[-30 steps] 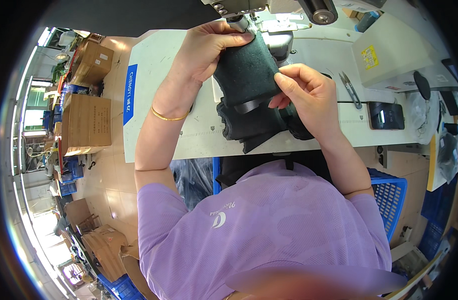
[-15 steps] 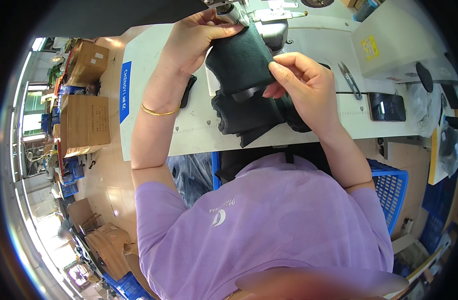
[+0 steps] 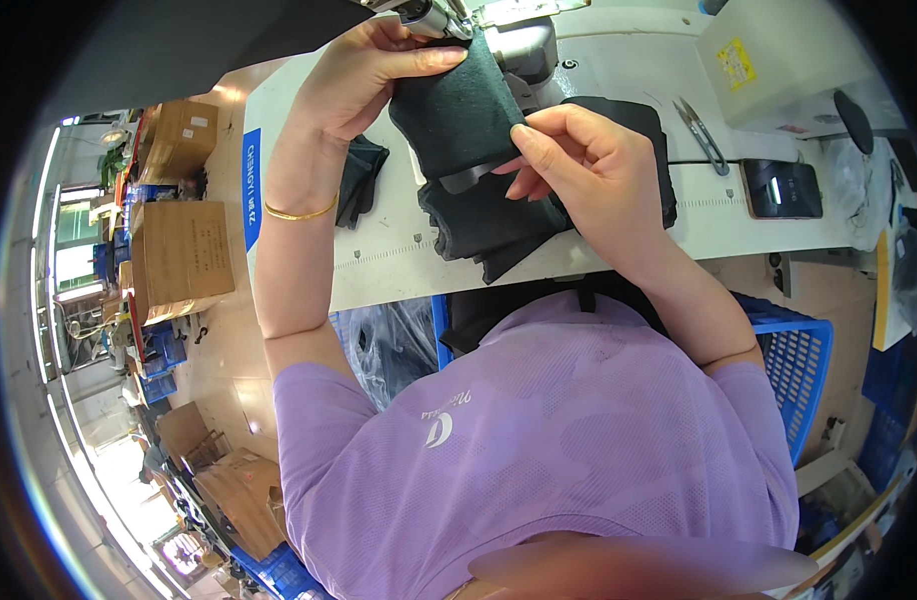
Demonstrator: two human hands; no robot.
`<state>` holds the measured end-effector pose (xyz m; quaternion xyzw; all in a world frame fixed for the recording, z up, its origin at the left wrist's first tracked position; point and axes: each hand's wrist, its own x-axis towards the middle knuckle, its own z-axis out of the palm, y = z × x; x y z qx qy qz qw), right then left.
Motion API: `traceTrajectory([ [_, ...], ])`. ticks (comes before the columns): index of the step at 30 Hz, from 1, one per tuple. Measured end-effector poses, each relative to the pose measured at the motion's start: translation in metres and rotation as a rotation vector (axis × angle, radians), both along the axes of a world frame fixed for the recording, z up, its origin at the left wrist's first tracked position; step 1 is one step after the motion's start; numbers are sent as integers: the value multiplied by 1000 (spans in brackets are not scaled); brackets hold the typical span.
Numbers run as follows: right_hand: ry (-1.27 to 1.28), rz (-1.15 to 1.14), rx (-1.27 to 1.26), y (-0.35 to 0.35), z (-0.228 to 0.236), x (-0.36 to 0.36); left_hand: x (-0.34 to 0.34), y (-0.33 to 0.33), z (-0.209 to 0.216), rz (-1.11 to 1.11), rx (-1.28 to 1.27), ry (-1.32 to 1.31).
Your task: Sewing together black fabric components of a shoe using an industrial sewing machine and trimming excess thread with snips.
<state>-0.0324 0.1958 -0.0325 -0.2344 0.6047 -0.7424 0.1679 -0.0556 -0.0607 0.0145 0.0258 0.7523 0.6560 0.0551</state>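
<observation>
A dark green-black cloth piece [image 3: 451, 118] is stretched between my hands, its far edge up at the sewing machine's needle area [image 3: 441, 20]. My left hand [image 3: 374, 72] pinches its far left part, thumb on top, close to the machine. At the cloth's right edge, my right hand [image 3: 597, 165] grips it between thumb and forefinger, the other fingers curled below. Under the near edge lie more dark cloth pieces [image 3: 494, 228] on the white table. Another dark cloth stack [image 3: 667, 165] shows behind my right hand, and a folded dark cloth [image 3: 361, 180] lies beside my left wrist.
Thread snips [image 3: 701, 138] and a black phone-like device [image 3: 782, 189] lie on the right of the table [image 3: 379, 270]. A pale translucent bin [image 3: 779, 70] stands at the far right. Blue baskets [image 3: 804, 375] and cardboard boxes [image 3: 184, 255] are around on the floor.
Both hands and the held cloth have shifted slightly left and away in view. More of the dark cloth beside my left wrist and behind my right hand now shows. Both grips stay the same.
</observation>
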Motion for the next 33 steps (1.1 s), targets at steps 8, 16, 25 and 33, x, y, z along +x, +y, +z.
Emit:
traceTrajectory([
  [8,-15,-18,-23,-3,2,4,4,27,15,77,133,14],
  [16,41,13,-15,-5,4,1,-4,11,6,112,157,-116],
  [25,33,20,-44,-11,6,-8,-14,1,7,90,170,-139],
  [33,73,1,-12,-18,7,-20,-34,-21,-9,7,188,-23],
])
